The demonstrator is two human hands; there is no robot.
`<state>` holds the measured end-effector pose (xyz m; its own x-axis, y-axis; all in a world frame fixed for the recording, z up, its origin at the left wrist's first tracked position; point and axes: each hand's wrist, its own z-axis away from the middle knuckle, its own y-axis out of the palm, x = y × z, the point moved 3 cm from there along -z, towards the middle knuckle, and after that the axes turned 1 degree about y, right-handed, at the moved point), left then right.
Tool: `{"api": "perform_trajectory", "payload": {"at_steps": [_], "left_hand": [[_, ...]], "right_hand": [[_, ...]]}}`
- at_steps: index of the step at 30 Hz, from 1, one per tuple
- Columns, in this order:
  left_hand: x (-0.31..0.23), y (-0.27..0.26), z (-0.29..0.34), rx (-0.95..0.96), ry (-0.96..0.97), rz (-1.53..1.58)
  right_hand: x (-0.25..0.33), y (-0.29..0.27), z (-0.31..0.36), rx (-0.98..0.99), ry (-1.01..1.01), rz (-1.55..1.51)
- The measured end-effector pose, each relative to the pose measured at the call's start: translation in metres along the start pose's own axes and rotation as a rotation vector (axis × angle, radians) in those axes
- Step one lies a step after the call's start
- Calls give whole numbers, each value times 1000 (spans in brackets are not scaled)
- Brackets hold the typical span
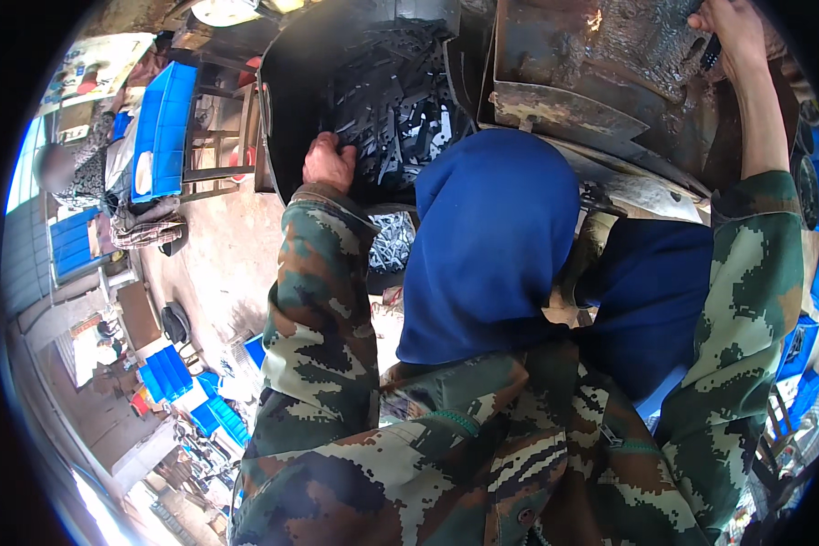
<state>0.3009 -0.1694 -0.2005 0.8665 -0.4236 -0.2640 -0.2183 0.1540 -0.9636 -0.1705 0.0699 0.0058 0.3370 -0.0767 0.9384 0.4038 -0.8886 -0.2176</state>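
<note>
My left hand (329,162) is at the near left edge of a dark metal bin (287,100), with its fingers curled. What it grips, if anything, is hidden. Inside the bin lies a heap of thin flat metal strips (396,118), some dark and some shining. My right hand (735,32) reaches to the far right, over a wet, dirty metal tray (564,50). Its fingers are closed around a small dark piece (711,53), which looks like metal.
A small orange glow (594,20) shows on the tray. Below the bin is a container of shiny metal pieces (391,241). At left, a person (86,164) sits by a tilted blue crate (164,132) on a wooden stand. More blue bins (166,373) stand at lower left.
</note>
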Motion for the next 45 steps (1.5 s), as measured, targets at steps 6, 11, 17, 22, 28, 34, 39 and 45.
{"api": "perform_trajectory", "payload": {"at_steps": [6, 11, 17, 22, 28, 34, 39, 45], "left_hand": [[-1, -4, -1, -315, 178, 111], [17, 0, -10, -342, 179, 409], [-4, -6, -6, -123, 64, 802], [-15, -18, 1, -26, -41, 954], [-44, -43, 15, 118, -75, 1295], [-69, -63, 23, 233, -115, 1458], [-84, -70, 23, 379, -113, 1520], [-106, -75, 29, 582, -68, 1631]], "right_hand": [[-6, -3, -2, -31, -26, 48], [-4, 1, -3, -44, 39, 43], [-8, -2, -4, -14, -19, 6], [-11, -1, -6, -47, -58, 17], [-14, -5, -11, -20, 31, 6], [-9, -4, -4, -9, 3, -11], [-14, -5, -15, -38, 47, 20], [-13, -5, -13, -19, 44, 36]]}}
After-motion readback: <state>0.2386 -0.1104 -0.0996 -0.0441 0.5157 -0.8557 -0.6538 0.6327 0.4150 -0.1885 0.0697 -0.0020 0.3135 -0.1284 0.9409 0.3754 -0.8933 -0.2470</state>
